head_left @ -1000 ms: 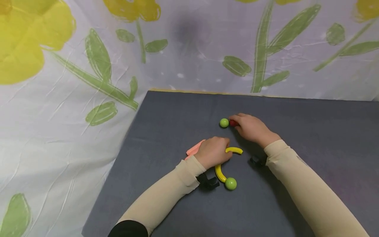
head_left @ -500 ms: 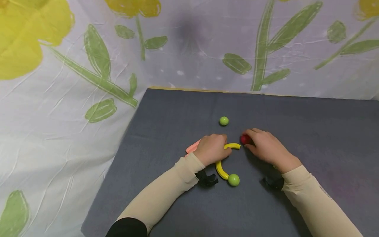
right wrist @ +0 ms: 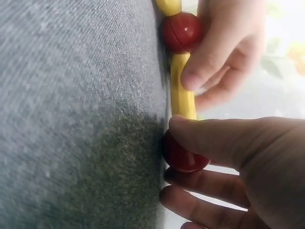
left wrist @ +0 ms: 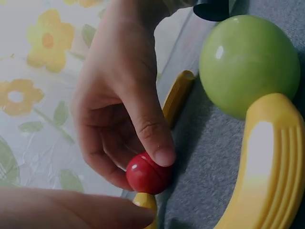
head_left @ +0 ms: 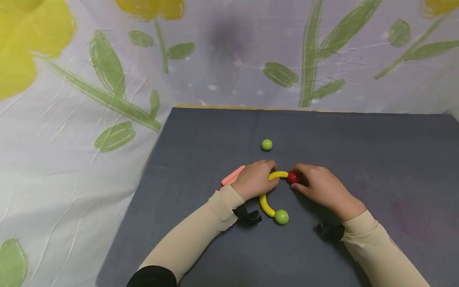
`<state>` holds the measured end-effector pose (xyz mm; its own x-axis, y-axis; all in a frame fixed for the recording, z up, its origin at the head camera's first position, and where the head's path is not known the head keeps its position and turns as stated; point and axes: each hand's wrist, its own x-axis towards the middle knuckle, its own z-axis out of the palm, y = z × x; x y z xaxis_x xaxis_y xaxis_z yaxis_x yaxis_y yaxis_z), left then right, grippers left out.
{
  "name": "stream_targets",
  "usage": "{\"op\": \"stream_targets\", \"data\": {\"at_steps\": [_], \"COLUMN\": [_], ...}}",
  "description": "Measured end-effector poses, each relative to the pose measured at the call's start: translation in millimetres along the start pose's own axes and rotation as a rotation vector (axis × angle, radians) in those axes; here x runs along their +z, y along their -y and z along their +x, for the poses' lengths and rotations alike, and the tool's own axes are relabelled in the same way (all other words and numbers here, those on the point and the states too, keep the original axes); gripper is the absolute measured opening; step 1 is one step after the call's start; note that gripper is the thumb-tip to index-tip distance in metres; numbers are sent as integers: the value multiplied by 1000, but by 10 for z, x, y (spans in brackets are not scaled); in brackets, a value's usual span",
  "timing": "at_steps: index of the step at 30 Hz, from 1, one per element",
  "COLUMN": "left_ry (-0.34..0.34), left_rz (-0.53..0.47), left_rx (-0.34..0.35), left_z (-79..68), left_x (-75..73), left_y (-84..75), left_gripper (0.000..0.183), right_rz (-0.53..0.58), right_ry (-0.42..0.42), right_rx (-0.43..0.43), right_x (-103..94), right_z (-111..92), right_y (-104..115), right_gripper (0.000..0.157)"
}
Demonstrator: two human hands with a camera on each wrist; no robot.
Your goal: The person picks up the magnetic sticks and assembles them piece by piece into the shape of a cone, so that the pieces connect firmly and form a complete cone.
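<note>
My left hand [head_left: 255, 181] grips a curved yellow rod [head_left: 278, 174] between thumb and fingers. In the head view my right hand [head_left: 324, 189] pinches a glossy red ball [head_left: 293, 177] against that rod's right end. The right wrist view shows a second red ball [right wrist: 183, 32] at the rod's other end, beside my left hand; my left hand hides it in the head view. Another curved yellow rod [head_left: 266, 206] comes out below my left hand and meets a green ball [head_left: 281, 217]. Salmon-pink bars [head_left: 233, 175] lie partly covered at my left hand's far side.
A separate green ball [head_left: 267, 144] lies farther back on the dark grey tabletop [head_left: 208, 135]. In the left wrist view a loose yellow rod [left wrist: 178, 97] lies behind my right hand. A flowered sheet [head_left: 229, 79] borders the table at the back and left.
My right hand has brought the red ball from beside the far green ball toward me, and it now touches the yellow rod's end. My left hand has stayed on the yellow rod.
</note>
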<state>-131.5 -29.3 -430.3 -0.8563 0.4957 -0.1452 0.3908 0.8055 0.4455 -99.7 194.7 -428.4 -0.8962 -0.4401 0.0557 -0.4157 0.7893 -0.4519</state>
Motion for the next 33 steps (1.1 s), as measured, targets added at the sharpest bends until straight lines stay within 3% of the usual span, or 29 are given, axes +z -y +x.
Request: {"op": "stream_targets", "data": {"at_steps": [6, 11, 15, 18, 21, 25, 33], "left_ry": [-16, -30, -38, -42, -41, -26, 26], "left_rz": [-3, -54, -76, -69, -57, -55, -47], "left_rx": [25, -20, -41, -39, -33, -19, 16], "left_z": [-3, -3, -2, 6, 12, 8, -14], "left_x": [6, -19, -26, -28, -27, -12, 11], "left_y": [16, 48, 71, 67, 55, 31, -18], "left_gripper": [16, 5, 9, 8, 11, 15, 5], "right_rz": [-36, -128, -111, -51, 7, 36, 88], "right_ry": [-5, -29, 81, 175, 199, 138, 54], "right_rx": [4, 139, 290, 334, 312, 239, 148], "right_x": [-155, -325, -386, -403, -383, -314, -170], "right_z": [-89, -182, -222, -241, -241, -207, -133], "right_y": [-20, -129, -268, -322, -309, -238, -74], "right_gripper": [46, 42, 42, 38, 29, 19, 16]}}
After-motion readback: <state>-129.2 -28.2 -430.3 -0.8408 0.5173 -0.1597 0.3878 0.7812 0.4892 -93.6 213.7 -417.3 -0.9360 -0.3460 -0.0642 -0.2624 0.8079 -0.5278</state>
